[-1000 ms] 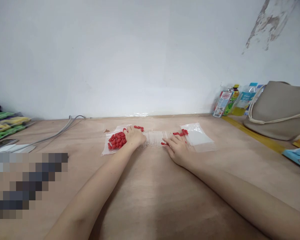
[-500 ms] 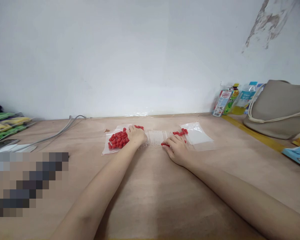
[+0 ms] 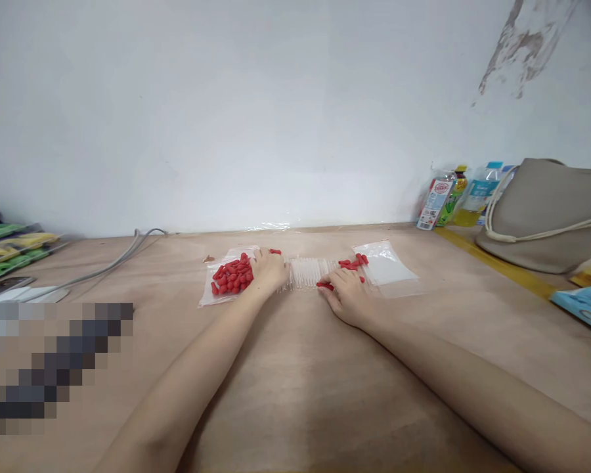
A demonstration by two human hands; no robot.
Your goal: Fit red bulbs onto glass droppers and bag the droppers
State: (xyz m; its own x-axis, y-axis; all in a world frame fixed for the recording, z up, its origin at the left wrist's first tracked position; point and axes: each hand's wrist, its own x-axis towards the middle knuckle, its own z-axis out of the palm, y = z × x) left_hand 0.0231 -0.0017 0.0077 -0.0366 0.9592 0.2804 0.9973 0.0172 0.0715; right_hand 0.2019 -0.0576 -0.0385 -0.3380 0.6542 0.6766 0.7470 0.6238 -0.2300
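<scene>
A row of thin, clear tubes [image 3: 309,272], glass or plastic, lies side by side between my hands. My right hand [image 3: 349,299] is at the row's right end, thumb and fingers closed on a red rubber bulb [image 3: 324,286]. Several more red bulbs [image 3: 357,261] lie just beyond those fingers. Over the row's left end, my left hand [image 3: 270,270] is curled downward; its fingertips are hidden, so I cannot make out what they hold. One red bulb [image 3: 275,251] shows past its knuckles. Beside it, a heap of red bulbs [image 3: 232,276] rests on a clear plastic bag [image 3: 207,297].
Right of the tubes lies a white-and-clear plastic bag [image 3: 391,266]. Bottles [image 3: 480,194], a carton [image 3: 434,203] and a grey-beige bag [image 3: 546,210] stand at the right by the wall. Grey cables [image 3: 123,256] and yellow and green packets [image 3: 17,249] are on the left.
Both hands stay in nearly the same place, with only slight finger movement. The whole view has shifted a little.
</scene>
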